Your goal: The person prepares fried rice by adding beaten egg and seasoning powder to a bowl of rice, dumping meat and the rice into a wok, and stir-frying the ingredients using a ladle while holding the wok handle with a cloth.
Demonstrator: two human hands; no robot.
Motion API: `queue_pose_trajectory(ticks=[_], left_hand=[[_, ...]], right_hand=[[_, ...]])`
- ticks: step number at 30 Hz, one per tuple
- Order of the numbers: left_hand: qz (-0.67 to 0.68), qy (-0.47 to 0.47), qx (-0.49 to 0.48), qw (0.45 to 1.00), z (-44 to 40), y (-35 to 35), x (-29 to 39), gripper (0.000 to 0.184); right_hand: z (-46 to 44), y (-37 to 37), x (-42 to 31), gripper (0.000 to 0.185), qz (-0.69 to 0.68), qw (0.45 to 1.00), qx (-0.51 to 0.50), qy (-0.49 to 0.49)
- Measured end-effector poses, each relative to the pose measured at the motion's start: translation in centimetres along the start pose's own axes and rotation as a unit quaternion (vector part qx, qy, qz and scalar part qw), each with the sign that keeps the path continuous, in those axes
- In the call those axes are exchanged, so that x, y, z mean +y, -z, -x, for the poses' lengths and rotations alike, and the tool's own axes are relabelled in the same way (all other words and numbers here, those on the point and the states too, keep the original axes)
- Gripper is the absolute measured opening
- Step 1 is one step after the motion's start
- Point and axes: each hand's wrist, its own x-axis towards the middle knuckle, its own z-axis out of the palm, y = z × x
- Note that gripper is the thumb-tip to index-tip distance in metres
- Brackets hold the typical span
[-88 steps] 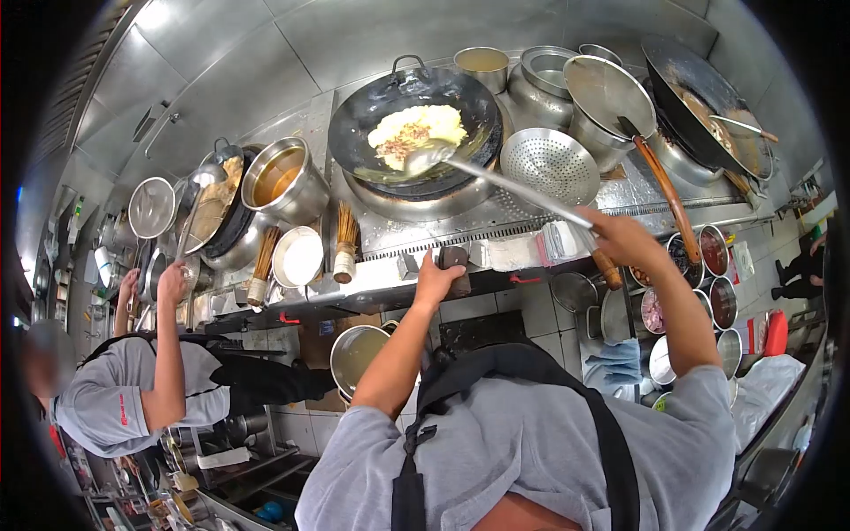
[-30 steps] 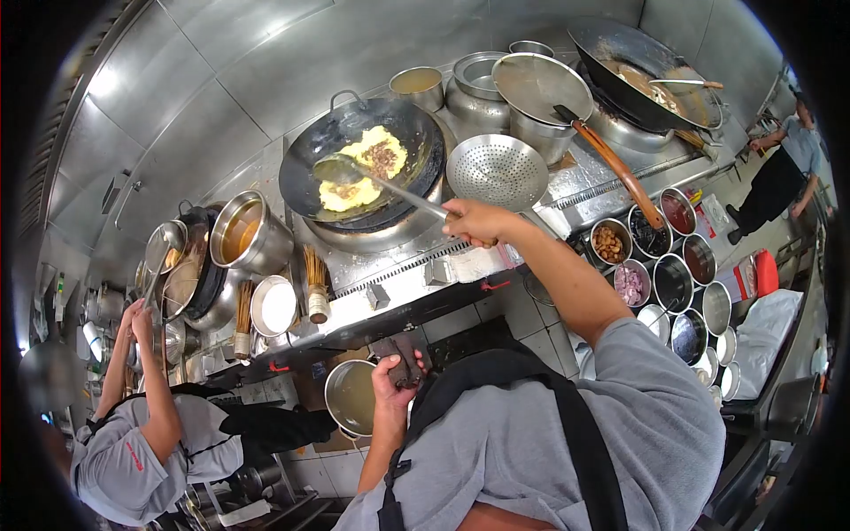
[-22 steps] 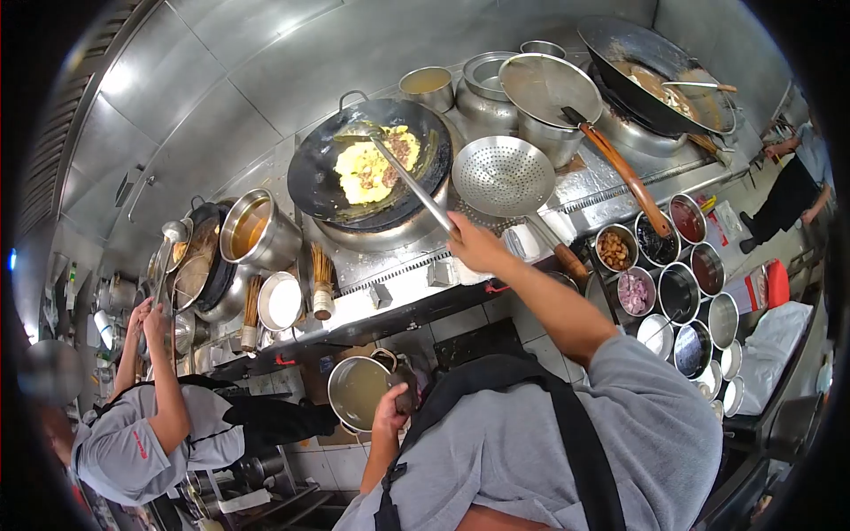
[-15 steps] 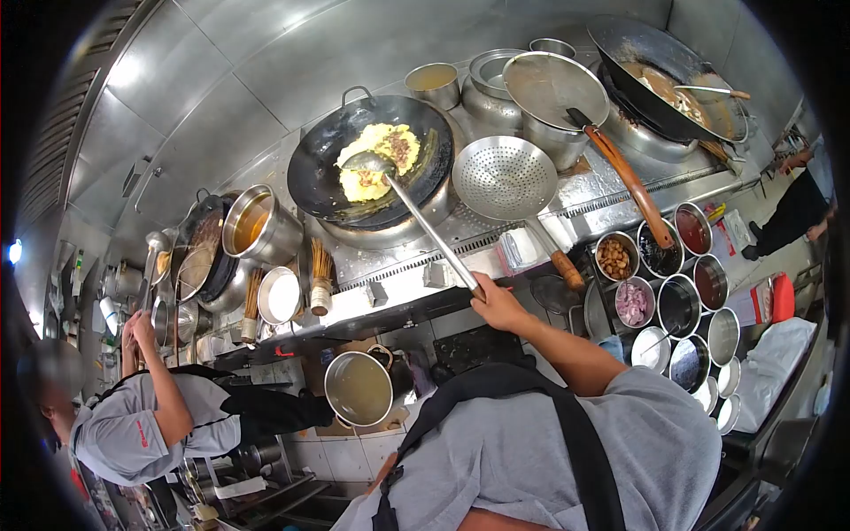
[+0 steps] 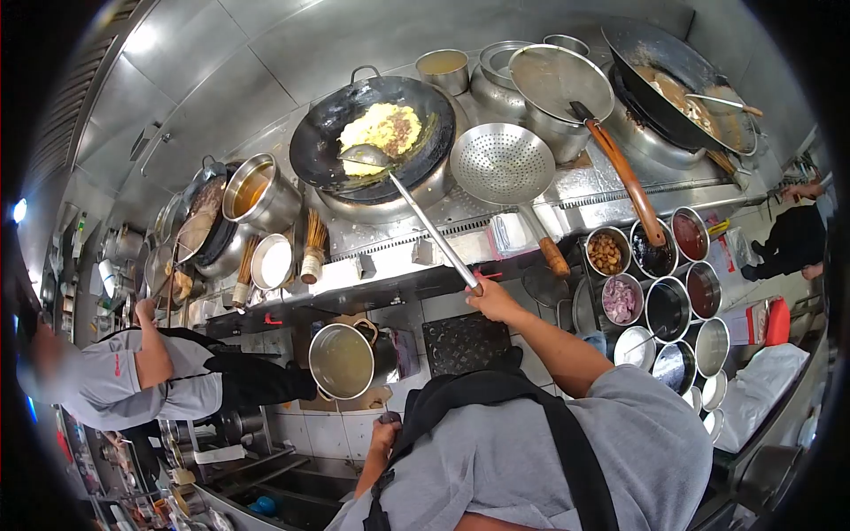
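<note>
My right hand is closed round the wooden end of a long-handled ladle. The ladle's bowl rests in the black wok, at the lower left edge of yellow egg with brown minced bits on it. Low beside my apron, my left hand looks closed, with something small and dark at its top that I cannot make out. A perforated skimmer with a wooden handle lies to the right of the wok.
A pot of orange liquid and bamboo brushes stand left. Ingredient tins, one with chopped onion, stand right. A large pot sits below the counter edge. A co-worker stands left; another person is far right.
The ladle bowl has moved from on top of the egg down to its lower left edge. My left hand has come into view. The co-worker's arms have lowered.
</note>
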Motion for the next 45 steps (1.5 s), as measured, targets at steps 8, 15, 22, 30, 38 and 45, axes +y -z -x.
queue_pose_trajectory(ticks=[8,15,22,30,38,45], left_hand=[[-0.163,-0.02,-0.177,0.97,-1.6,2.2,0.7,0.044],[-0.174,0.022,-0.288,0.941,-1.1,2.1,-8.5,0.049],[-0.115,0.081,-0.256,0.956,0.9,5.9,-16.8,0.041],[0.069,0.124,-0.183,0.973,2.9,8.2,-18.1,0.03],[0.348,0.022,-0.312,0.884,1.7,1.1,-2.8,0.041],[0.039,-0.29,-0.219,0.931,17.4,-4.8,15.9,0.069]], right_hand=[[2.3,-1.5,-4.7,0.029,-0.08,0.991,-0.023,-0.1],[4.5,-4.6,-9.3,0.028,-0.197,0.976,0.006,-0.096],[9.7,-3.9,-7.6,0.043,0.053,0.965,0.256,0.028],[11.6,2.7,-4.7,0.065,0.346,0.899,0.244,-0.117],[15.8,-1.0,-8.5,0.058,0.337,0.902,0.16,0.218],[24.5,-8.7,-6.1,0.058,-0.183,0.973,-0.137,-0.014]])
